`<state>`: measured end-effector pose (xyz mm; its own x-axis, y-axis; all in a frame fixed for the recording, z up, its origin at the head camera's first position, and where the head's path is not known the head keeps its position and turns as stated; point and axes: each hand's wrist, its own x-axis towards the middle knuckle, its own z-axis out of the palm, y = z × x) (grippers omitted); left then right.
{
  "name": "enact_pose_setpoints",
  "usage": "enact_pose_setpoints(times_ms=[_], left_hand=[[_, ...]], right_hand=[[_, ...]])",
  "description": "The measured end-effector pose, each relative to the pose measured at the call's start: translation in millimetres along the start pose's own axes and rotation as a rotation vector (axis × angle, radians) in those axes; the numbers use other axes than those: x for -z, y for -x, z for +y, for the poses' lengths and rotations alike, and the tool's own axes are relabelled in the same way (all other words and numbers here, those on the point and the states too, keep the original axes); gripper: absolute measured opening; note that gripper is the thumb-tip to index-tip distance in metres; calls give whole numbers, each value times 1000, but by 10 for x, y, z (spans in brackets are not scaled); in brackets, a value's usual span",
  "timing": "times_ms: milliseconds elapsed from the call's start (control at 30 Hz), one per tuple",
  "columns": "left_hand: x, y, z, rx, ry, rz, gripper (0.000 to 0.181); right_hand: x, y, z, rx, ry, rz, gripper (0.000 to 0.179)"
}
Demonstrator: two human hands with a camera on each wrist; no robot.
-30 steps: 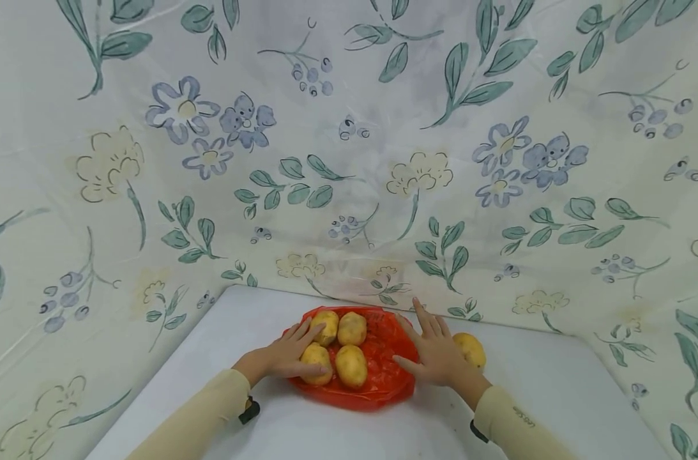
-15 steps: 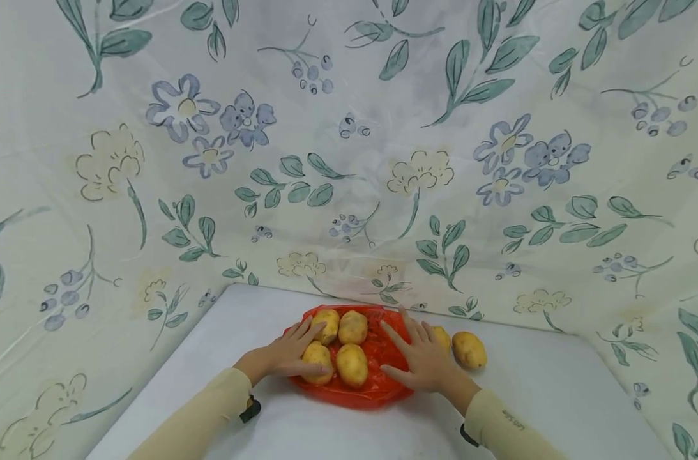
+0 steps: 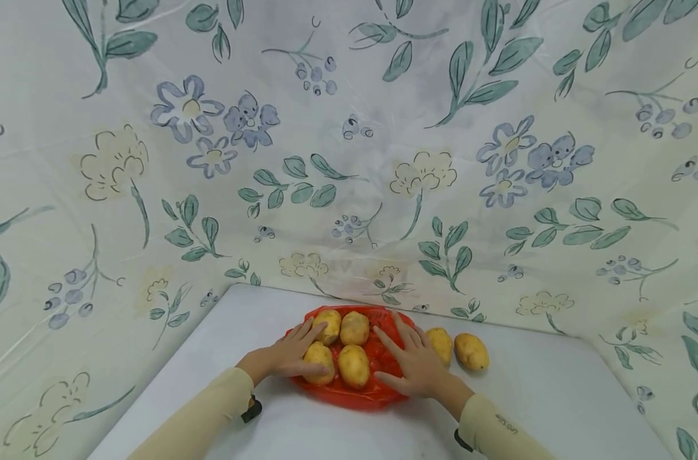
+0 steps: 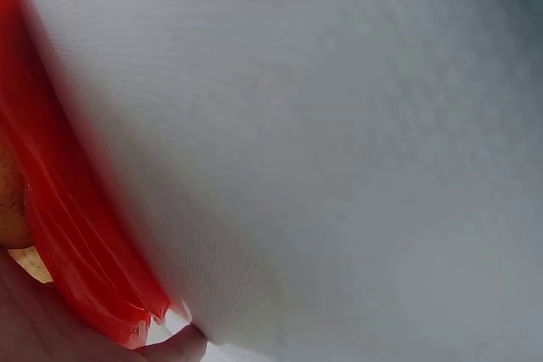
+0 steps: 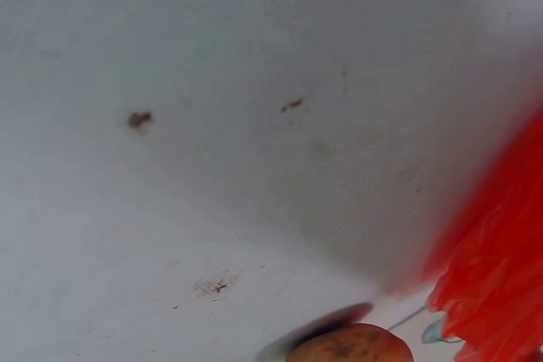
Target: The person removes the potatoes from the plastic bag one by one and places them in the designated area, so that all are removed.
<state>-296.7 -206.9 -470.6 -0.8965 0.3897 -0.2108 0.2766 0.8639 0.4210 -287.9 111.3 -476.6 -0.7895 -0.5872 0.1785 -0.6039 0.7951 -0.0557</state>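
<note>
Several yellow potatoes lie on a spread, crinkled red plastic bag on the white table. My left hand rests at the bag's left side, fingers extended along two potatoes. In the left wrist view, a fingertip reaches the table beside the bag's edge. My right hand is spread over the bag's right part, holding nothing. Two more potatoes, a nearer one and a farther one, sit right of that hand. The right wrist view catches one potato near the red plastic.
The white tabletop extends on both sides and toward me. A floral cloth hangs along the back and sides of the table. Small dark dirt specks mark the surface in the right wrist view.
My right hand has moved left over the bag's right edge, uncovering a second potato on that side. My left hand stays in place.
</note>
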Motion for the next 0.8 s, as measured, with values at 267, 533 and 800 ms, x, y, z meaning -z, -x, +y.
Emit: enact_pose_setpoints(times_ms=[267,533,800], left_hand=[[6,9,8,-4,18,-2,107],[-3,-3,16,11,21,-6,110],[-21,-19,-8,14,21,2,110]], right_hand=[[-28,-12,-18,38,3,38,82],[-30,-24,-21,54,-4,29,83],[-45,-29,-63,64,-29,4,84]])
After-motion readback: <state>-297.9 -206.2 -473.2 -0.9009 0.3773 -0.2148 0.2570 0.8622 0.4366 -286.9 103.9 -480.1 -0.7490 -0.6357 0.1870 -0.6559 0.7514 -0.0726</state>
